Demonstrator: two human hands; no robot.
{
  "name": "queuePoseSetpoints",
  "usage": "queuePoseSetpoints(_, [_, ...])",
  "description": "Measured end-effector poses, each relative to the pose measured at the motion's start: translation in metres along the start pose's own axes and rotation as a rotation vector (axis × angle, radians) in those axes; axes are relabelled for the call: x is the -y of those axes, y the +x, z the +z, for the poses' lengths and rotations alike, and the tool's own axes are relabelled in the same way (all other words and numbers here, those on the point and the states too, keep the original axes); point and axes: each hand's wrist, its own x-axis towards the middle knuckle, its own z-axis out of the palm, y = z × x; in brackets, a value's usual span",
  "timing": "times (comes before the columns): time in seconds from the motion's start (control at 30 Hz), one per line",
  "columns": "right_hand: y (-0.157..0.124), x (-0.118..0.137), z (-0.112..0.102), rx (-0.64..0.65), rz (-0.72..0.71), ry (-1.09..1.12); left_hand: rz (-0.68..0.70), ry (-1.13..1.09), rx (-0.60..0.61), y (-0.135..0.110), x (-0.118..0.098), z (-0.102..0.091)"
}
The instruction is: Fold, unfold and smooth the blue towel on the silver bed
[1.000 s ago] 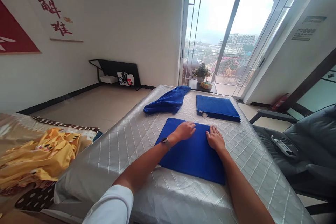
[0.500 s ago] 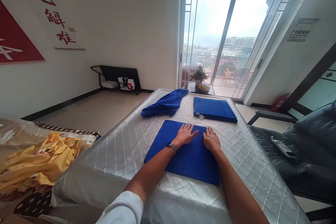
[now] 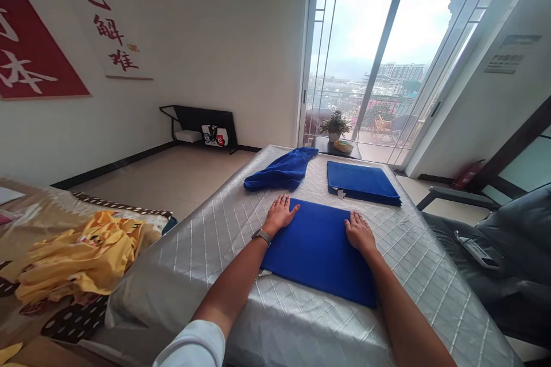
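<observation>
A blue folded towel (image 3: 321, 252) lies flat in front of me on a silver quilted cover (image 3: 215, 252). My left hand (image 3: 279, 215) rests on its far left corner, fingers stretched out, a watch on the wrist. At the towel's right edge lies my right hand (image 3: 360, 232), also flat with straight fingers. A small white tag (image 3: 265, 273) sticks out at the near left corner. Beyond it are a neat stack of folded blue towels (image 3: 361, 180) on the right and a crumpled blue towel (image 3: 282, 169) on the left.
A bed with yellow clothing (image 3: 86, 258) stands on the left. To the right is a dark armchair (image 3: 456, 235) with a remote-like device (image 3: 477, 251) on it. Past the far end, a small table with a potted plant (image 3: 336, 125) stands before a sliding glass door (image 3: 387, 57).
My left hand has slid left across the towel from its middle to the far left corner. The right hand stays at the right edge. The view has turned slightly left.
</observation>
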Motion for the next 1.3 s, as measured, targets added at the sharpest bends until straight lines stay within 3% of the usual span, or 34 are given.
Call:
queuePoseSetpoints(0.43, [-0.004,0.003,-0.006,-0.014,0.006,-0.047,-0.006,-0.056,-0.004,0.002,-0.001,0.001])
queuePoseSetpoints(0.63, [-0.023,0.004,-0.010,-0.070,-0.019,-0.094,-0.002,-0.060,-0.006,0.001,-0.003,0.000])
queuePoseSetpoints(0.93, [-0.046,0.007,0.001,0.006,0.017,-0.076,-0.014,-0.073,-0.006,-0.001,-0.004,-0.003])
queuePoseSetpoints(1.2, [-0.047,0.010,-0.001,0.013,0.031,-0.044,-0.049,0.056,-0.043,-0.006,-0.005,-0.012])
queuePoseSetpoints(1.3, [-0.047,0.012,-0.002,0.027,0.044,-0.023,0.001,0.126,-0.097,-0.013,-0.017,-0.020])
